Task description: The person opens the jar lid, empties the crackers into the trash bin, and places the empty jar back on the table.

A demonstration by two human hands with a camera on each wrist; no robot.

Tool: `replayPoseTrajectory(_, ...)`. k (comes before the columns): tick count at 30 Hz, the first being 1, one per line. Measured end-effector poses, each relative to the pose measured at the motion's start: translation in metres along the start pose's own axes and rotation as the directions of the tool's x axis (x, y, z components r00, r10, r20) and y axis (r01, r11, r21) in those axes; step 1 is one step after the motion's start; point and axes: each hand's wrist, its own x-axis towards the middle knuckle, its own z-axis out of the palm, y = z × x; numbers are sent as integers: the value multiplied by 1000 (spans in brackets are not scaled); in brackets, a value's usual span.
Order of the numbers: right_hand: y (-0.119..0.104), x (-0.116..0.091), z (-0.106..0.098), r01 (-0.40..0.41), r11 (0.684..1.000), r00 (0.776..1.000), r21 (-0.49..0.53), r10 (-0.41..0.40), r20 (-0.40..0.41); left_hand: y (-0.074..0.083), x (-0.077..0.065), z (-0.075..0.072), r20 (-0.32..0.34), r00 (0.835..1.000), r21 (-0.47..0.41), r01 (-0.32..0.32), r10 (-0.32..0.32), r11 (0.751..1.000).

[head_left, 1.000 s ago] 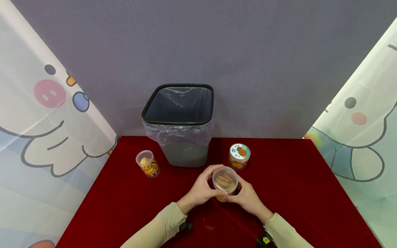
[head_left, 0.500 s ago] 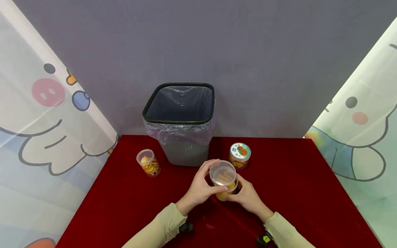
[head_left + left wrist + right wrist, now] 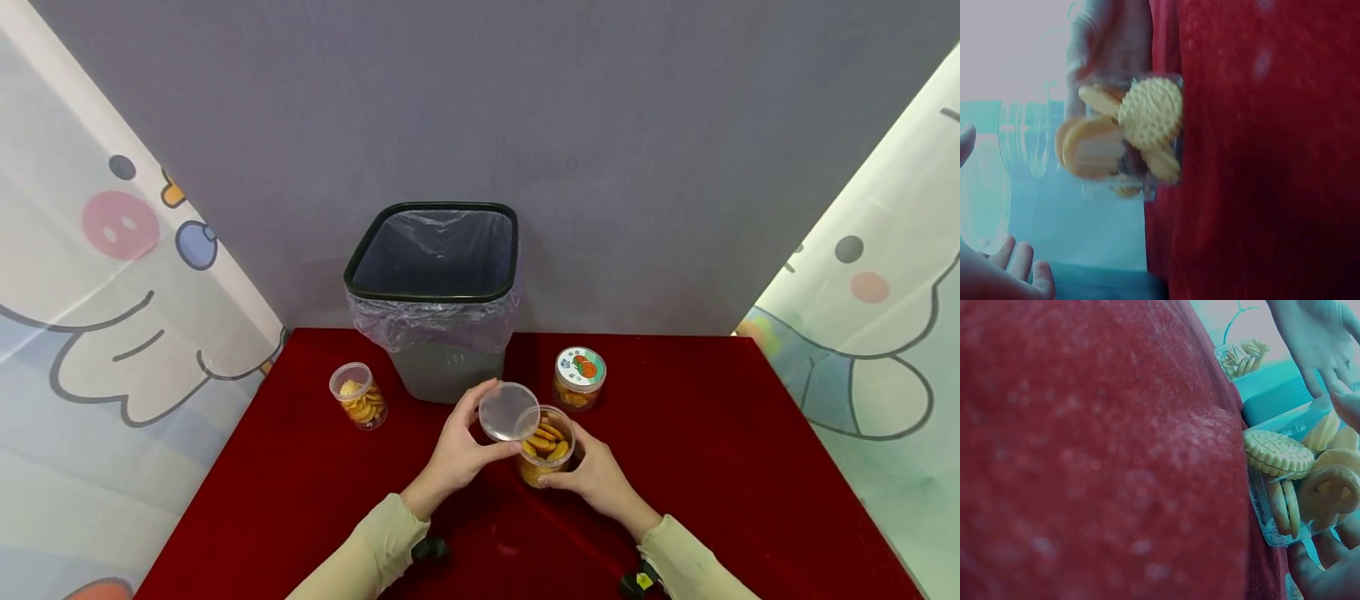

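Note:
My left hand (image 3: 456, 450) grips a clear round lid (image 3: 510, 411) by its edge, tilted just left of and above an uncovered jar (image 3: 546, 475). Inside that clear jar lie several yellow-brown biscuits (image 3: 547, 442). My right hand (image 3: 600, 479) holds the jar from its right side, thumb in front. In the left wrist view the biscuits (image 3: 1150, 112) show through the jar wall, with the left hand (image 3: 1004, 269) around the lid (image 3: 985, 194). In the right wrist view the right hand's fingers (image 3: 1329, 565) lie against the jar's side, near sandwich biscuits (image 3: 1279, 453).
A grey bin (image 3: 450, 371) with a black rim and plastic liner stands at the back. Left of it is a lidded jar of biscuits (image 3: 362, 404); to its right, a jar with a printed orange-fruit lid (image 3: 580, 368). Red cloth (image 3: 315, 500) covers the table.
The lid has come off the jar and moved left with my left hand, uncovering the biscuits. My right hand keeps holding the jar in the same spot.

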Motion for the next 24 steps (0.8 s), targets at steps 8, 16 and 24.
replayPoseTrajectory(8, 0, 0, 0, -5, 1000, 1000, 17, 5, -3, -31, -4, -20, -71, 997, -22, 18, -20, 1000)
replayPoseTrajectory(16, -2, -1, 0, -11, 999, 1000, 30, 11, 10, -38, -11, -39, -108, 992, 2, 60, -59, 998)
replayPoseTrajectory(24, 0, -1, -1, -8, 1000, 1000, 27, 8, 7, -51, -14, -51, -23, 987, 78, 158, -156, 984)
